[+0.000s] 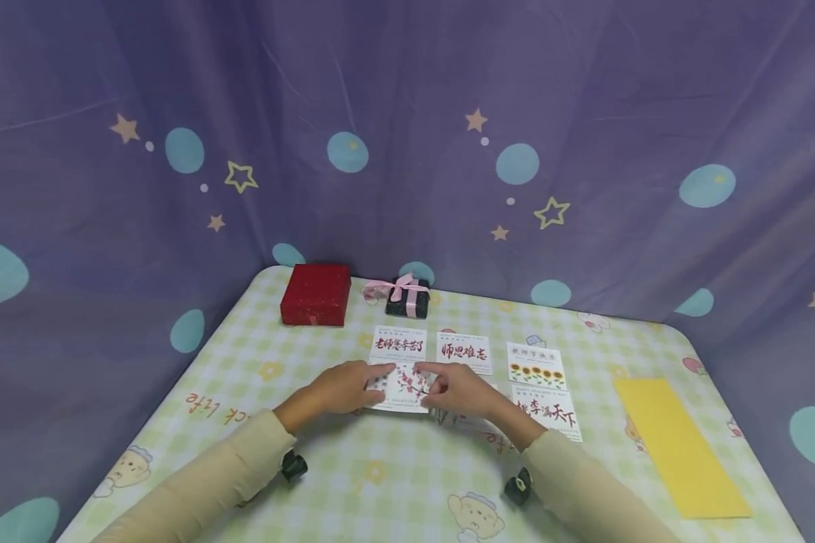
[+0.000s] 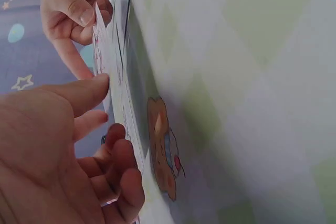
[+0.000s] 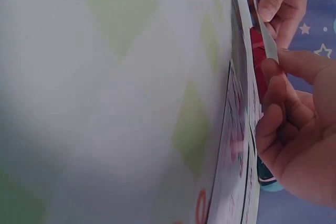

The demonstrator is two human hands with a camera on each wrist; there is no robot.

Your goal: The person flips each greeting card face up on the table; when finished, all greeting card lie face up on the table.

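A white card printed with pink blossoms (image 1: 402, 387) is lifted slightly off the table (image 1: 353, 483), held from both sides. My left hand (image 1: 373, 379) pinches its left edge, and my right hand (image 1: 431, 385) pinches its right edge. In the left wrist view the left hand (image 2: 110, 111) has its thumb on top of the card (image 2: 107, 61) and its fingers curled beneath. The right wrist view shows the right hand (image 3: 270, 90) gripping the card's thin edge (image 3: 266, 32) in the same way. Several other greeting cards (image 1: 464, 352) lie flat beside and behind it.
A red box (image 1: 315, 294) and a black gift box with a pink ribbon (image 1: 407, 296) stand at the table's far edge. A long yellow sheet (image 1: 679, 445) lies at the right. Purple star-print cloth hangs behind and around the table.
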